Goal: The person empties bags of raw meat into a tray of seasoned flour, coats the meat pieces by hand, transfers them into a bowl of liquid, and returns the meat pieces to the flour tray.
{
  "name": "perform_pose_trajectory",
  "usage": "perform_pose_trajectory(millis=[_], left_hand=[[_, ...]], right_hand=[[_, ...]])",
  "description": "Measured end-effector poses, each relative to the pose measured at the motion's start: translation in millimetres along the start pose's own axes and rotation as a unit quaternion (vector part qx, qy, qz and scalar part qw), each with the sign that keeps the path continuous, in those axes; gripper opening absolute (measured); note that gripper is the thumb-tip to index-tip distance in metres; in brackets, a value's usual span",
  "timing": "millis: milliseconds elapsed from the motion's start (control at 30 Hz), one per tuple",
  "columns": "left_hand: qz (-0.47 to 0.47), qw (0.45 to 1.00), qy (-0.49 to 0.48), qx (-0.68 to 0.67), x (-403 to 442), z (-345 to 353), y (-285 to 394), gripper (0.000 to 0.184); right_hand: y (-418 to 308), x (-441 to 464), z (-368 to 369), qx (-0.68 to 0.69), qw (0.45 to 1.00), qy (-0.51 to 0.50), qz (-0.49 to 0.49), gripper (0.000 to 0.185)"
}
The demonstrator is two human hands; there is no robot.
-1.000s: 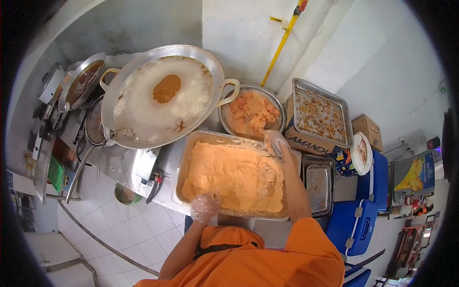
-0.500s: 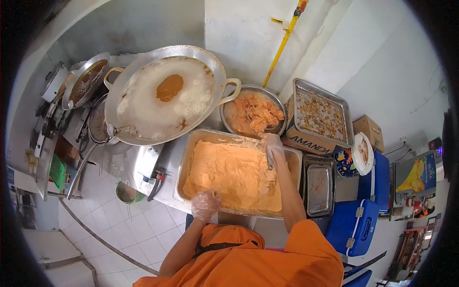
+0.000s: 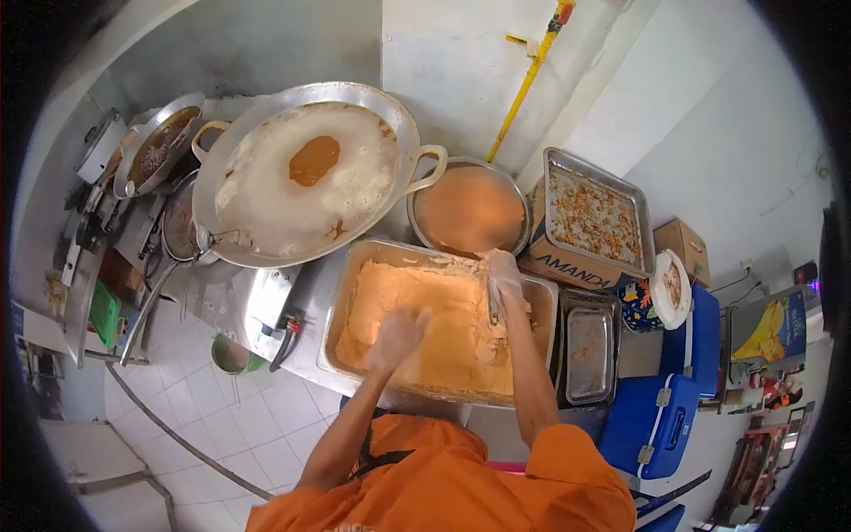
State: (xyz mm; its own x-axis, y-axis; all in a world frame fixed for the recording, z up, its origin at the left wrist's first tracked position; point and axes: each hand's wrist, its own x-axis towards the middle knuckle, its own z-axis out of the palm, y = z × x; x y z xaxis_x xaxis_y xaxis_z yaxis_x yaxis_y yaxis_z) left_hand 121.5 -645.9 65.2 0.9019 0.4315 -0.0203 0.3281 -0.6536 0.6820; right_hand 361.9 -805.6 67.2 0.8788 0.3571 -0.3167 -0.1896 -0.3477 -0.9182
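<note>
My left hand, in a clear plastic glove, is over the left part of a metal tray of orange-tinted breading flour. Motion smears its fingers, so I cannot tell whether they are open. My right hand, also gloved, is at the tray's far right edge, closed on what looks like metal tongs. Part of that tool is hidden by the hand. Just beyond stands a round metal bowl whose orange contents are blurred now; the earlier frame showed coated meat pieces in it.
A wide wok of foaming oil sits at the left. Right of the bowl, a tray of crumbs rests on a cardboard box. Smaller metal trays, a blue cooler and a strainer are also around.
My left hand has moved up and right, from the tray's near edge to over the flour. My right hand has shifted slightly, still holding the metal tool.
</note>
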Motion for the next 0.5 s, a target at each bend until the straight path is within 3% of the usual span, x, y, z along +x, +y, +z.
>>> perform_pose_trajectory(millis=[33, 100, 133, 200, 233, 267, 333, 400, 467, 500], left_hand=[[0.049, 0.995, 0.085, -0.030, 32, 34, -11, 0.049], [-0.039, 0.985, 0.060, -0.157, 76, -3, 57, 0.052], [-0.047, 0.986, 0.042, -0.152, 93, 13, 53, 0.050], [-0.060, 0.988, 0.005, -0.142, 128, 44, 44, 0.046], [-0.044, 0.985, 0.024, -0.165, 130, 38, 52, 0.043], [-0.027, 0.981, 0.043, -0.186, 129, 32, 58, 0.040], [-0.037, 0.972, 0.042, -0.230, 128, 5, 74, 0.036], [-0.099, 0.955, -0.001, -0.278, 118, -18, 86, 0.033], [-0.039, 0.962, 0.060, -0.265, 101, -17, 76, 0.031], [-0.004, 0.961, 0.094, -0.259, 96, -17, 73, 0.030]], right_hand=[[27, 15, -1, 0.011, 0.999, -0.003, -0.052, 0.017], [29, 19, -3, 0.075, 0.997, 0.001, -0.022, 0.015], [6, 10, 1, 0.129, 0.990, 0.010, 0.060, 0.014], [-9, 3, 5, 0.093, 0.992, 0.027, 0.084, 0.015], [-14, 0, 7, 0.075, 0.992, 0.035, 0.096, 0.016], [-16, -7, 7, -0.005, 0.998, 0.036, 0.045, 0.015], [-8, -13, 6, 0.015, 0.999, 0.022, -0.018, 0.015], [16, -24, 1, 0.207, 0.978, -0.010, -0.035, 0.016], [15, -41, -3, 0.236, 0.972, 0.000, -0.014, 0.014], [-18, -61, -3, 0.172, 0.985, 0.023, 0.009, 0.013]])
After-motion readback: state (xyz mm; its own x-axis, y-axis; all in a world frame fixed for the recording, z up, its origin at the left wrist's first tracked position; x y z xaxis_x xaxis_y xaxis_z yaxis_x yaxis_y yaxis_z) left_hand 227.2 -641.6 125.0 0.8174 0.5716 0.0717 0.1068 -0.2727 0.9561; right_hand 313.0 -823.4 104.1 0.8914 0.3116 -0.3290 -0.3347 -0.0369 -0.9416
